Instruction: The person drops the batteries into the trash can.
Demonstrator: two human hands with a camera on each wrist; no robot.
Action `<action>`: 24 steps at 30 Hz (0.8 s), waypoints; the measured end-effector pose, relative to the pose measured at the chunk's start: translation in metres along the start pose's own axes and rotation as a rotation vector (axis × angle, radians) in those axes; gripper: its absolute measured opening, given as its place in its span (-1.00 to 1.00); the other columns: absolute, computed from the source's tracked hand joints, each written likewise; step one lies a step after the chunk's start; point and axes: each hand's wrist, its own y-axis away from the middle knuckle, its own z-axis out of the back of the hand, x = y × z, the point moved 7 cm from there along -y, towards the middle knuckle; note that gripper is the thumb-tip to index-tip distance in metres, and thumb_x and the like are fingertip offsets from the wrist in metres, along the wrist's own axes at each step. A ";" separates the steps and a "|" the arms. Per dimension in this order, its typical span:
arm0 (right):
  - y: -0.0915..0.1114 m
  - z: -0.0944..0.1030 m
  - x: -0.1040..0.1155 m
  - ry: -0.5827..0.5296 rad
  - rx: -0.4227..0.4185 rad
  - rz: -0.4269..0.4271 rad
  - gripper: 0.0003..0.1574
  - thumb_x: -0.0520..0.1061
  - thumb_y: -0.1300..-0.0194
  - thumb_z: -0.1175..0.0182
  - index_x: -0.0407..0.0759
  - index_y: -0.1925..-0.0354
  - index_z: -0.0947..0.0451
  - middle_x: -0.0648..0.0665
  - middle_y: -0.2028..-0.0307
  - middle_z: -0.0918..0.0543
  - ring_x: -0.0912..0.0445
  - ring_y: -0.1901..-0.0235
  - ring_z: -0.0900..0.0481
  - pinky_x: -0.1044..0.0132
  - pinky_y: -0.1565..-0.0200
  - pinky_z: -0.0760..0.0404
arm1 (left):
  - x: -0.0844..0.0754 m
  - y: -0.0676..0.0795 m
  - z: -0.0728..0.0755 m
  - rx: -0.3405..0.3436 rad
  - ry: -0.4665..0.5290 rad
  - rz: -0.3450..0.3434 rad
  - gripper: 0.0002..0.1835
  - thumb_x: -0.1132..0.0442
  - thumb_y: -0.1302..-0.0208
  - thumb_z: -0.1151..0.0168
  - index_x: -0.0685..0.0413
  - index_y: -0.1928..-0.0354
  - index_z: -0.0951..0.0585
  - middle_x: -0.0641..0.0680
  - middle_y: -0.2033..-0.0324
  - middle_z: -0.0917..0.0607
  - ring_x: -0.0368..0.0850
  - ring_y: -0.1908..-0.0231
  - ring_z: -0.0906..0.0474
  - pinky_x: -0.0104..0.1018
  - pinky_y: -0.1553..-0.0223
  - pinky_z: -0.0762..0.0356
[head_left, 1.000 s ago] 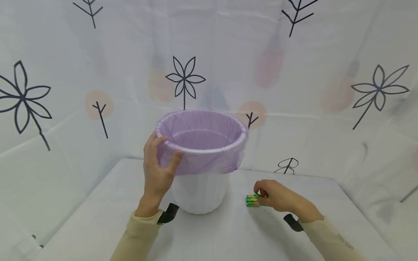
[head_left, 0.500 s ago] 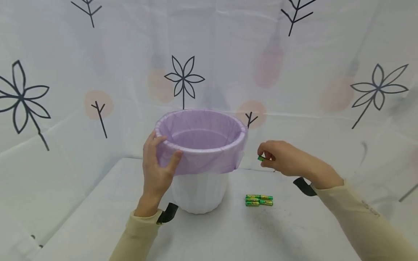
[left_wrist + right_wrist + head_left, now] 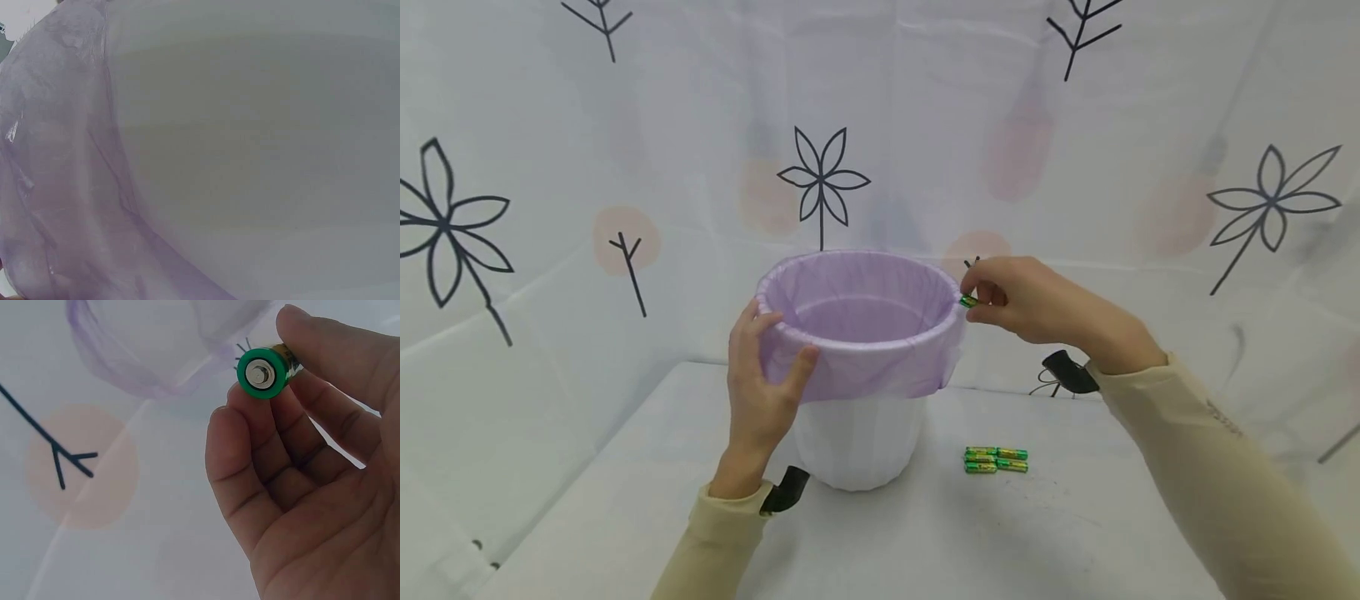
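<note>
A white trash can (image 3: 859, 446) stands upright on the table, with a purple bag (image 3: 868, 371) lining it and folded down over its rim. My left hand (image 3: 760, 392) grips the near left side of the lined rim; the left wrist view shows the bag's edge (image 3: 69, 187) and the white wall (image 3: 250, 156) close up. Beside the rim's right side, my right hand (image 3: 1030, 302) pinches a green battery (image 3: 968, 301) between thumb and fingers. In the right wrist view the battery's (image 3: 261, 374) metal tip faces the camera. The can's bottom is hidden.
Several green batteries (image 3: 996, 460) lie side by side on the white table (image 3: 1075, 500), right of the can. A white curtain (image 3: 700, 167) with printed flowers and twigs surrounds the table at the back and sides.
My right hand has taken one battery from the group, lifted it, and brought it up and left to the can's rim. My left hand has stayed in place.
</note>
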 end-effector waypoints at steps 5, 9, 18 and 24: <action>-0.018 -0.004 0.007 -0.016 -0.013 0.031 -0.81 -0.24 -0.18 -0.30 -0.17 0.20 -0.55 -0.01 0.48 -0.50 0.13 0.42 -0.41 0.23 0.28 -0.44 | 0.000 0.000 0.000 -0.002 0.005 -0.004 -0.49 0.40 -0.04 -0.32 0.33 -0.07 -0.41 0.39 -0.27 -0.29 0.27 -0.24 -0.24 0.25 -0.15 -0.23; -0.030 -0.007 0.014 -0.029 -0.019 0.056 -0.82 -0.25 -0.16 -0.31 -0.18 0.23 -0.56 -0.03 0.49 -0.50 0.11 0.42 -0.41 0.22 0.29 -0.44 | -0.001 0.000 0.000 -0.001 0.002 -0.009 -0.49 0.39 -0.04 -0.31 0.34 -0.07 -0.41 0.39 -0.27 -0.29 0.26 -0.23 -0.24 0.26 -0.15 -0.24; -0.050 -0.024 0.022 -0.060 0.031 0.018 -0.80 -0.19 -0.19 -0.31 -0.14 0.18 -0.55 -0.03 0.46 -0.52 0.12 0.40 -0.45 0.22 0.25 -0.46 | -0.001 0.001 0.000 -0.002 -0.002 -0.012 -0.49 0.39 -0.04 -0.32 0.33 -0.07 -0.41 0.39 -0.27 -0.29 0.26 -0.23 -0.24 0.25 -0.15 -0.24; -0.063 -0.039 0.021 -0.115 0.088 -0.024 -0.76 -0.18 -0.21 -0.29 -0.14 0.13 -0.53 -0.06 0.42 -0.53 0.09 0.37 -0.47 0.22 0.21 -0.47 | 0.000 0.002 -0.001 -0.012 0.013 -0.021 -0.50 0.38 -0.06 -0.33 0.32 -0.06 -0.41 0.39 -0.26 -0.29 0.28 -0.24 -0.24 0.23 -0.16 -0.23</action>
